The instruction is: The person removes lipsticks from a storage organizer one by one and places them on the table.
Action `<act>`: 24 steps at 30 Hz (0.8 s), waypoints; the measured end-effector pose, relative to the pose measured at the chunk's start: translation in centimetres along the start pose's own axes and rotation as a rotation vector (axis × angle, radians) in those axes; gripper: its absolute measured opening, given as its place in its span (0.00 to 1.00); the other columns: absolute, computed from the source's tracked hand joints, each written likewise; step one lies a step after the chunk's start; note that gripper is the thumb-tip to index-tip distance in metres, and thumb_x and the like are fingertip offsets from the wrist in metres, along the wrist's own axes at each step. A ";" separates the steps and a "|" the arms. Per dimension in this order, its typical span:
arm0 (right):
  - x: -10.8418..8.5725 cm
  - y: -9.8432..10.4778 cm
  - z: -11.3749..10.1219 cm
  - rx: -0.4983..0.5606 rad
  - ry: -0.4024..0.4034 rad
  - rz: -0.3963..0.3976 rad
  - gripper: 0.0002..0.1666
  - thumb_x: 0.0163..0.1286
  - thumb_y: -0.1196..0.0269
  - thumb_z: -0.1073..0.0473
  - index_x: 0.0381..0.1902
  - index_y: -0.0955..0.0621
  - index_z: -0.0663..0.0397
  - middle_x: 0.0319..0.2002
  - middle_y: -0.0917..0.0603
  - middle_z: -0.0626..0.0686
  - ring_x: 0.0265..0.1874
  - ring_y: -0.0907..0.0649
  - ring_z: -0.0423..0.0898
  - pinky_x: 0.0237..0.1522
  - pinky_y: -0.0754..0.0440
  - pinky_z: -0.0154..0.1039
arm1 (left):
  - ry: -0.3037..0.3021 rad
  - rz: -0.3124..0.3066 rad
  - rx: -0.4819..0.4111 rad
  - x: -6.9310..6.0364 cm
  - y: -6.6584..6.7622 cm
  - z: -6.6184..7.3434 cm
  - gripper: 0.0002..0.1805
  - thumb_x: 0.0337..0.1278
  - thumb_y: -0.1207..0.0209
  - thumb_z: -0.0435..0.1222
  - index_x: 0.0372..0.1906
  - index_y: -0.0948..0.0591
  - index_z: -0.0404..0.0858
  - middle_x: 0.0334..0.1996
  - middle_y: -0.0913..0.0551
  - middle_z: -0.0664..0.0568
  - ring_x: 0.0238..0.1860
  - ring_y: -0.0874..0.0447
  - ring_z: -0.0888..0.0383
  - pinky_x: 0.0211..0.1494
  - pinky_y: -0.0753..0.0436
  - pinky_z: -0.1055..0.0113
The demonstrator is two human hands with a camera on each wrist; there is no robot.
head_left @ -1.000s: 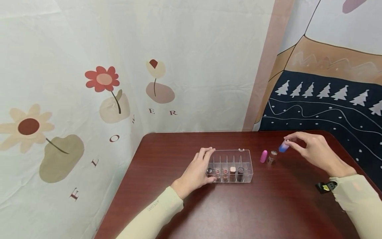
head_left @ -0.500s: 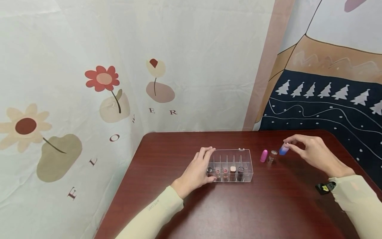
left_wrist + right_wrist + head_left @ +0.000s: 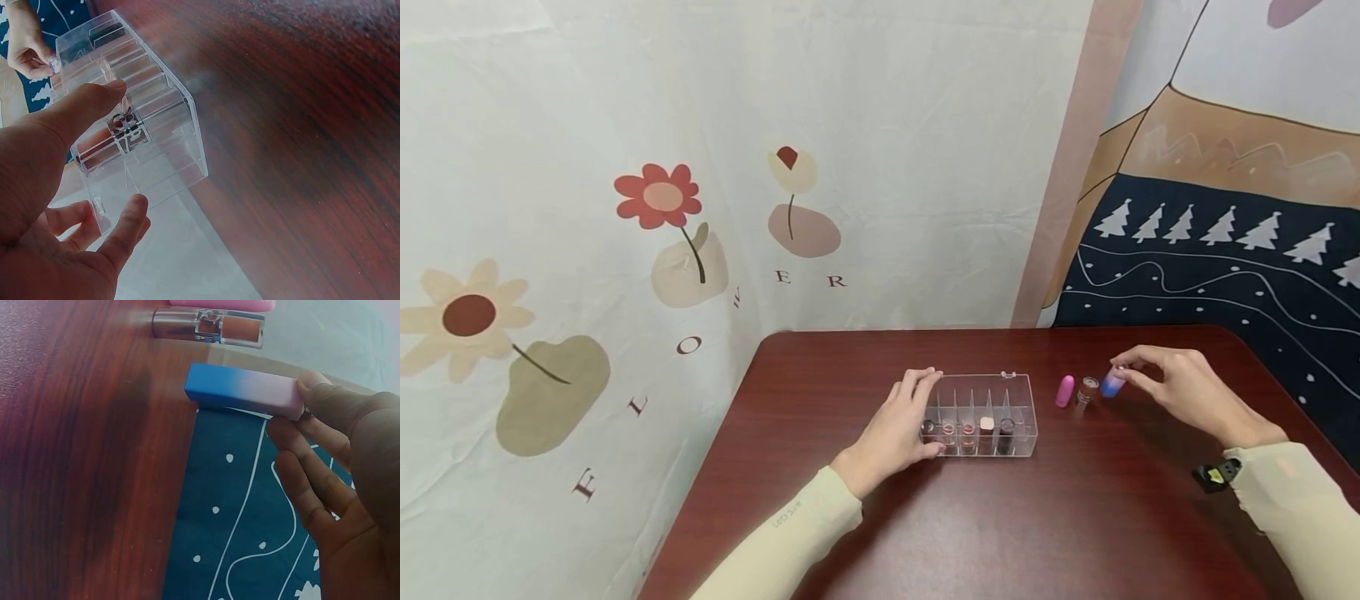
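Observation:
A clear divided lipstick organizer (image 3: 1034, 421) stands on the table, with several small tubes (image 3: 987, 435) in its front row. My left hand (image 3: 891, 425) grips its left end; in the left wrist view the thumb (image 3: 100, 97) lies across the front and the fingers reach the side. Over on the right, my right hand (image 3: 1187, 390) pinches the top end of a blue-to-pink lipstick tube (image 3: 244, 390) between thumb and fingertips. That tube is upright and slightly tilted, close to the tabletop; contact is unclear. Beside it stand a clear-and-brown lip gloss tube (image 3: 1086, 392) and a bright pink lipstick (image 3: 1065, 391).
The dark red wooden table (image 3: 1000, 525) meets a white curtain with flower prints (image 3: 887, 167) behind and at the left. A navy cloth with tree prints (image 3: 1210, 267) hangs at the back right.
My right hand has lowered the blue-to-pink tube and brought it slightly left, closer to the lip gloss. My left hand stays on the organizer.

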State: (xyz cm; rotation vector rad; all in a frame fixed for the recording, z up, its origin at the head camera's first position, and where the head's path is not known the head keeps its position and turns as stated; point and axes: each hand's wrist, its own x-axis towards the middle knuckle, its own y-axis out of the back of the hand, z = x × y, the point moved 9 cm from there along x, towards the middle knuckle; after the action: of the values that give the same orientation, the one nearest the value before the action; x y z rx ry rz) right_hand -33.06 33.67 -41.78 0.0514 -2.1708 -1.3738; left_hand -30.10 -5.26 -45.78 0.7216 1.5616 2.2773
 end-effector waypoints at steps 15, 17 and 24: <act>-0.5 -1.5 0.6 -0.007 -0.023 -0.061 0.14 0.72 0.18 0.62 0.53 0.05 0.42 0.45 0.03 0.44 0.45 0.09 0.42 0.53 0.31 0.10 | -0.001 0.004 0.002 0.0 0.0 0.0 0.65 0.51 0.07 0.44 0.90 0.34 0.37 0.84 0.30 0.41 0.72 0.16 0.39 0.76 0.10 0.51; -0.5 -1.6 0.6 -0.002 -0.026 -0.068 0.14 0.72 0.18 0.62 0.53 0.05 0.44 0.46 0.03 0.46 0.46 0.08 0.46 0.53 0.30 0.11 | -0.002 0.006 0.003 -0.1 0.0 0.0 0.65 0.51 0.07 0.44 0.90 0.34 0.36 0.84 0.30 0.41 0.72 0.16 0.39 0.76 0.10 0.51; -0.7 -1.9 0.6 0.000 -0.010 -0.072 0.13 0.72 0.18 0.62 0.53 0.04 0.44 0.47 0.02 0.45 0.48 0.07 0.49 0.53 0.31 0.09 | -0.002 0.008 0.001 -0.1 0.0 0.0 0.65 0.51 0.07 0.44 0.90 0.34 0.37 0.84 0.30 0.40 0.70 0.16 0.39 0.75 0.10 0.51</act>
State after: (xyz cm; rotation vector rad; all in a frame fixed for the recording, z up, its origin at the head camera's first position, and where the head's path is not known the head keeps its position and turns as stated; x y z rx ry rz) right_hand -33.28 33.45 -43.88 0.1233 -2.1968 -1.4163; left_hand -30.06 -5.28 -45.83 0.7313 1.5612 2.2813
